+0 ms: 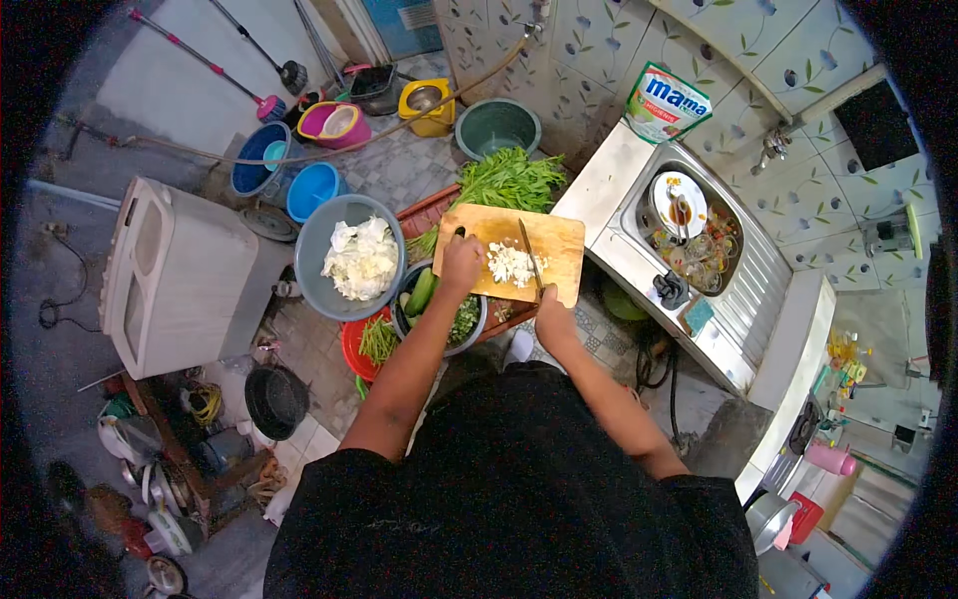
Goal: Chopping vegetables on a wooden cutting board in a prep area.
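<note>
My left hand [463, 263] is closed at the left end of a wooden cutting board [479, 222], just below its handle hole. My right hand [556, 322] grips a kitchen knife [528, 241], whose blade lies across the board. Finely chopped white pieces [510, 263] sit in a small heap beside the blade. Partly under the board and my left forearm is a basin with cucumbers [420, 292] and chopped greens [465, 320]. Long leafy greens [513, 180] lie just beyond the board on a reddish-brown rack or low table [426, 212], largely covered.
A grey basin of white cut vegetable [301, 258] and a red basin [352, 346] with cut green stems stand left. On the right, a steel sink [737, 243] holds dishes and glasses. A hose [419, 120] crosses beyond several tubs. A white washing machine [194, 277] stands far left.
</note>
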The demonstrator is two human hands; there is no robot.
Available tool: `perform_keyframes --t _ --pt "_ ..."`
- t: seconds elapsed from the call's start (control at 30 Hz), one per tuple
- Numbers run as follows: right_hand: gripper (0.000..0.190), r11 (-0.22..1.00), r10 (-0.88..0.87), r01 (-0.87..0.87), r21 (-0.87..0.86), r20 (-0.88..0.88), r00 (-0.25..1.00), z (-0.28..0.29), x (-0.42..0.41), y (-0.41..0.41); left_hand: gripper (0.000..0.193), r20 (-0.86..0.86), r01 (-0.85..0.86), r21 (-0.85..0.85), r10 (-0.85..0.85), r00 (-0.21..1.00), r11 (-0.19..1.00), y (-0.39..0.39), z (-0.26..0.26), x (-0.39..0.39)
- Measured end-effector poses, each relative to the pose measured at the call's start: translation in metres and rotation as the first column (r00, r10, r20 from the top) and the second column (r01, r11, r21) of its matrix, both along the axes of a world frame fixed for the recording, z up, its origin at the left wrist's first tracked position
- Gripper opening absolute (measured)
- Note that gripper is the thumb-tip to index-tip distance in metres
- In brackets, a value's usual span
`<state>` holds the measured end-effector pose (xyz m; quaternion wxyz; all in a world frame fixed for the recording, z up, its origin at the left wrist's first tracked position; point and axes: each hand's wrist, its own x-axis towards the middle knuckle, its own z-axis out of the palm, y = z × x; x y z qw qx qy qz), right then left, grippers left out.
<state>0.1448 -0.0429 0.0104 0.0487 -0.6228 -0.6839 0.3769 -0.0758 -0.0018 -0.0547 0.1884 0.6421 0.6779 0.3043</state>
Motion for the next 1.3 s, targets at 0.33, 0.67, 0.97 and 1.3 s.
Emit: perform_keyframes --t 0.33,0.67,0.97,1.3 --pt "0.026 0.98 0.074 -0.062 -0.191 0.055 0.996 0.02 -0.015 0.032 0.01 0.004 0.002 -0.017 -0.002 1.0 1.0 -0.005 -0.001 -0.001" --pt "0.022 0.998 0.055 -0.055 -0.001 0.051 0.997 0.009 -0.026 0.033 0.005 -0.007 0.014 0.008 -0.014 1.0 1.0 -0.001 -0.014 -0.007" --pt "0.028 0.997 -0.067 0.069 -0.029 0.057 0.996 -0.013 -0.037 -0.001 0.008 -0.096 -0.025 -0.112 0.014 0.995 0.993 -0.002 0.007 0.002" --pt "0.035 0.977 0.084 -0.069 -0.203 0.065 0.994 0.037 -0.039 0.048 0.047 0.075 0.196 0.002 -0.195 0.978 0.981 -0.016 0.033 0.032"
